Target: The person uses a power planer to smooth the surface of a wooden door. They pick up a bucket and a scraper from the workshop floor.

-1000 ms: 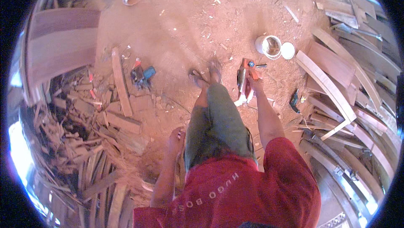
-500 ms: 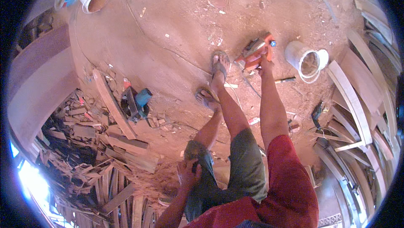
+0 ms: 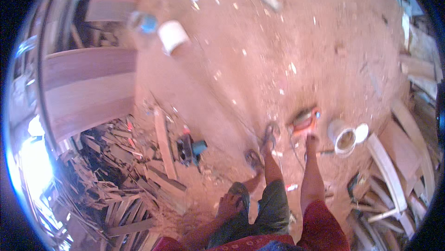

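Note:
My right hand (image 3: 312, 139) reaches down to the ground, its fingers closed at the rear of an orange electric planer (image 3: 301, 123) with a dark grey body part and a blue knob. Blur and the small size hide the exact grip. Resting on my left knee, my left hand (image 3: 230, 204) lies with fingers stretched out, holding nothing. My sandaled feet stand just left of the planer, and a thin cord runs on the ground between them and my right arm.
A white bucket (image 3: 340, 143) stands right of the planer, a dark power drill (image 3: 356, 186) nearer. Curved timber pieces (image 3: 389, 172) lean at the right. On the left are a teal-and-black power tool (image 3: 191, 151), a long board (image 3: 165, 144) and a scrap-wood heap (image 3: 106, 167). Another white bucket (image 3: 172, 37) lies farther off.
The view has tilted up and turned, so the floor and things on it sit lower and farther right. My right hand stays at the planer, my left hand on the knee.

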Motion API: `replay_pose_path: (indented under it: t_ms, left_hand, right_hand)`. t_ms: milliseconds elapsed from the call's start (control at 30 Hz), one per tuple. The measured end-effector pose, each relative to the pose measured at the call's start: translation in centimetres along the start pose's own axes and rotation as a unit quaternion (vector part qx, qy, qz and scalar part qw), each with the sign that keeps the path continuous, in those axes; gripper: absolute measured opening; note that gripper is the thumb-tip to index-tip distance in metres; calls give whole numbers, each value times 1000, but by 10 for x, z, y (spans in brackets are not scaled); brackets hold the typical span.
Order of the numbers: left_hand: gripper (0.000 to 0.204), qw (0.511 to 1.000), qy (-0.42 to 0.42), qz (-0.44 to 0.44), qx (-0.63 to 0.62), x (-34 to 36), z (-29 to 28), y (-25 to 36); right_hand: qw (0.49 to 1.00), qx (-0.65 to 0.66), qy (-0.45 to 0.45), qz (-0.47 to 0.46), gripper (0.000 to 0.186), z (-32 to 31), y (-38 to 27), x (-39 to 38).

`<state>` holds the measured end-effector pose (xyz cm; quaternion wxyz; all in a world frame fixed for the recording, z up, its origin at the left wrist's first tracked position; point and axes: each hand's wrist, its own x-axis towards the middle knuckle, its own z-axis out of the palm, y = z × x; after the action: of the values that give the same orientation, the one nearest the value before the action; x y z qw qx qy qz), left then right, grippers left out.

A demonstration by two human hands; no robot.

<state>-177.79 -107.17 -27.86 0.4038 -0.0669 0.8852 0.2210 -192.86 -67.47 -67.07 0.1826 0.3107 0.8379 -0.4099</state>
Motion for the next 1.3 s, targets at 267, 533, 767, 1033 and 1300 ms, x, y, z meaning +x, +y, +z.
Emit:
replay_pose_path:
  t_ms: [267, 533, 767, 1033, 1300]
  left_hand:
    - [36, 997, 8, 74, 22, 7, -151, -59]
    - [30, 983, 29, -149, -105, -43, -245, -312]
    - [28, 875, 396, -263, -91, -28, -436, -425]
    - [39, 885, 427, -135, -127, -29, -628, -356]
    - [55, 834, 232, -270, -423, -49, -440, -519]
  right_hand:
    - [918, -301, -135, -220, 29, -131, -229, -111]
    - [994, 80, -70, -31, 17, -131, -515, -90]
    - [970, -13, -203, -133, 16, 38, -677, -136]
    - [908, -147, -375, -117, 17, 194, -821, -178]
    - [881, 52, -392, -258, 27, 406, -1123, -297]
